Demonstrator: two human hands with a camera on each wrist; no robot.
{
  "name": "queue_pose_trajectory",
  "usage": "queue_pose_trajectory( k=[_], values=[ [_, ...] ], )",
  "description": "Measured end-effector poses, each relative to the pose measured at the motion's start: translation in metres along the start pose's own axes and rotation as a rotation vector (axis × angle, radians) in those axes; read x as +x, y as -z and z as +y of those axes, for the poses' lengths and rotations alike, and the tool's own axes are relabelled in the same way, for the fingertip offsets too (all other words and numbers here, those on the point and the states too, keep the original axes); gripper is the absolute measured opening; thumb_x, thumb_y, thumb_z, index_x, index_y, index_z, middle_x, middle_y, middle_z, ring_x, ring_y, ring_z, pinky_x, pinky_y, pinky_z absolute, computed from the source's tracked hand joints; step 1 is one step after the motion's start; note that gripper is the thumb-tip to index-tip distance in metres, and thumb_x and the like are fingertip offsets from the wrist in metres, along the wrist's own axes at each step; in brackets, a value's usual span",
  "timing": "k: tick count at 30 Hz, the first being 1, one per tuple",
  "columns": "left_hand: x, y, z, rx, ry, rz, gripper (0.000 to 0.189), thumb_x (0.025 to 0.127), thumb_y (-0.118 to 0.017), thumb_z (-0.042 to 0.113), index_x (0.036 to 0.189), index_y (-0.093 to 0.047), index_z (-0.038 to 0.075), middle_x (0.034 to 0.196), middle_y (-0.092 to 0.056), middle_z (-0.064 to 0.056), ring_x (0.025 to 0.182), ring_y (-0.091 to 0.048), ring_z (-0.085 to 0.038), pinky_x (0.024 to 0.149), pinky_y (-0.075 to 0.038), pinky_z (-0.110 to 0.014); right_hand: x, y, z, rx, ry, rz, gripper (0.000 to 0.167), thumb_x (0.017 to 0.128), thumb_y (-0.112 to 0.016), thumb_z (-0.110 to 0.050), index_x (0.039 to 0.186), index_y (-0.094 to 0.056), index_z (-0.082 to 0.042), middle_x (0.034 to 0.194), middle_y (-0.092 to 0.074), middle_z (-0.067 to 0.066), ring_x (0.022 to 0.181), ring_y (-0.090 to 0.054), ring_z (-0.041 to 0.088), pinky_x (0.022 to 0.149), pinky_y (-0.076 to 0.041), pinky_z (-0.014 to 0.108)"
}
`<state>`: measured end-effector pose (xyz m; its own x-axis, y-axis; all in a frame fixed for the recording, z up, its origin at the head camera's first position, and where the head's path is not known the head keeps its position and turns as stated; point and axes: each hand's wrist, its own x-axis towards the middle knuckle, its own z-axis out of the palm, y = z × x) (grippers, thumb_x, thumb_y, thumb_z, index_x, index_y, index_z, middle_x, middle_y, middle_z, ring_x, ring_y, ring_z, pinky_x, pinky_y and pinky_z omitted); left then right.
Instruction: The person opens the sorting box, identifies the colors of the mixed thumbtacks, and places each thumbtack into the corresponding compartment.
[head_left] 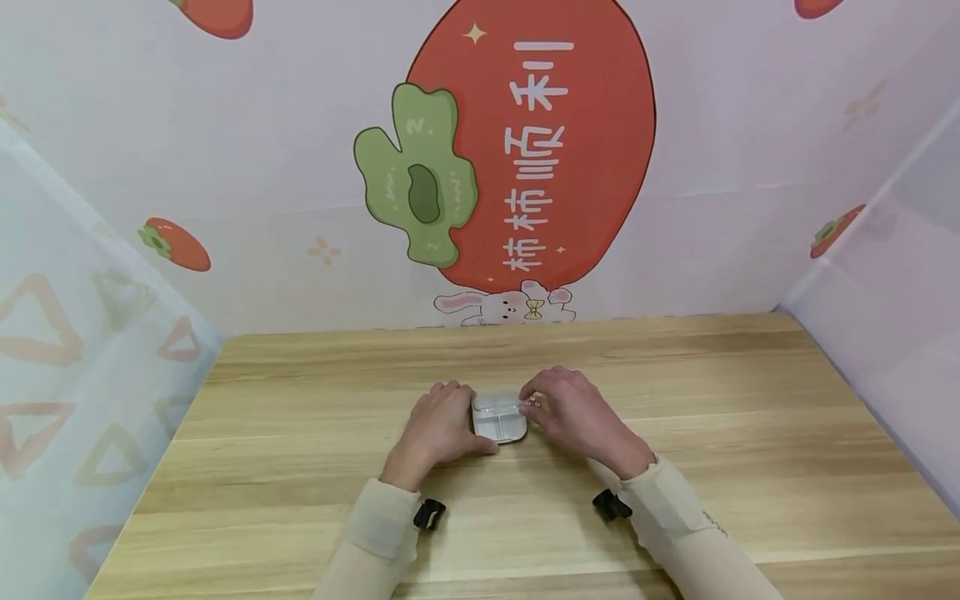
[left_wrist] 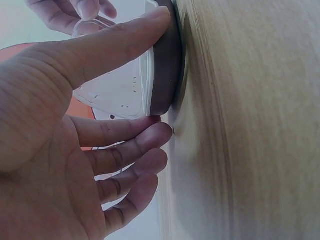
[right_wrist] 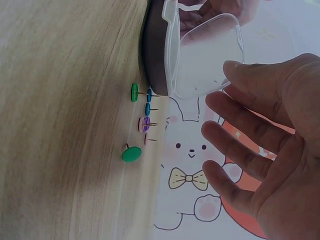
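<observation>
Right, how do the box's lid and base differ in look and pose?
The lid is clear; the base has dark, opaque sides. The lid stands raised; the base sits on the table. The right hand pinches the lid; the left hand holds the base. Both have rounded corners.

Head view looks down; close wrist views share the box.

I can read one text: four white Chinese characters, 柿柿顺利, turned sideways, running bottom to top on the large red persimmon printed on the back wall. Marks on the right sleeve are too small to read.
</observation>
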<state>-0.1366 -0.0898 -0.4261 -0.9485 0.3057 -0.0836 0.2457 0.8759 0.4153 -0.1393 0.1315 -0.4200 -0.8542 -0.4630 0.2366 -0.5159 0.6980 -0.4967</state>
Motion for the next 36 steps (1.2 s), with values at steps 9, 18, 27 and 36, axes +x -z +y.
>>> queue_pose_trajectory(
  k=[9, 18, 27, 36],
  values=[
    [-0.0033, -0.0028, -0.0007, -0.014, 0.006, 0.001, 0.068, 0.064, -0.096, 0.046, 0.108, -0.068, 0.003, 0.093, -0.057, -0.002, 0.089, -0.052, -0.025, 0.083, -0.045, -0.045, -0.0034, -0.0006, -0.0014, -0.006, 0.018, -0.006, 0.011, 0.089, -0.08, -0.011, 0.099, -0.077, -0.012, 0.1, -0.073, -0.003, 0.1, -0.064, 0.018, 0.09, -0.052, 0.045],
    [-0.001, -0.0027, 0.0005, -0.011, 0.009, 0.002, 0.071, 0.064, -0.096, 0.047, 0.112, -0.067, 0.003, 0.097, -0.06, -0.003, 0.093, -0.053, -0.025, 0.087, -0.046, -0.047, -0.0027, 0.0008, -0.0007, 0.005, 0.014, -0.015, 0.012, 0.091, -0.077, -0.01, 0.102, -0.076, -0.01, 0.104, -0.072, -0.001, 0.104, -0.064, 0.021, 0.092, -0.052, 0.045],
    [-0.0005, -0.0017, 0.0001, -0.022, 0.009, 0.006, 0.069, 0.064, -0.096, 0.046, 0.111, -0.068, 0.003, 0.094, -0.058, -0.002, 0.09, -0.052, -0.024, 0.084, -0.045, -0.045, -0.0001, -0.0033, -0.0009, 0.038, -0.051, 0.033, 0.008, 0.093, -0.075, -0.011, 0.102, -0.075, -0.012, 0.105, -0.072, -0.002, 0.105, -0.062, 0.02, 0.093, -0.05, 0.046],
    [0.0004, 0.0, -0.0003, -0.024, 0.004, 0.008, 0.066, 0.063, -0.097, 0.045, 0.106, -0.067, 0.005, 0.091, -0.057, -0.001, 0.088, -0.052, -0.024, 0.083, -0.045, -0.045, 0.0029, -0.0057, -0.0036, 0.062, -0.085, 0.095, 0.005, 0.093, -0.075, -0.012, 0.097, -0.075, -0.013, 0.099, -0.072, -0.003, 0.099, -0.063, 0.022, 0.088, -0.05, 0.044]
  ],
)
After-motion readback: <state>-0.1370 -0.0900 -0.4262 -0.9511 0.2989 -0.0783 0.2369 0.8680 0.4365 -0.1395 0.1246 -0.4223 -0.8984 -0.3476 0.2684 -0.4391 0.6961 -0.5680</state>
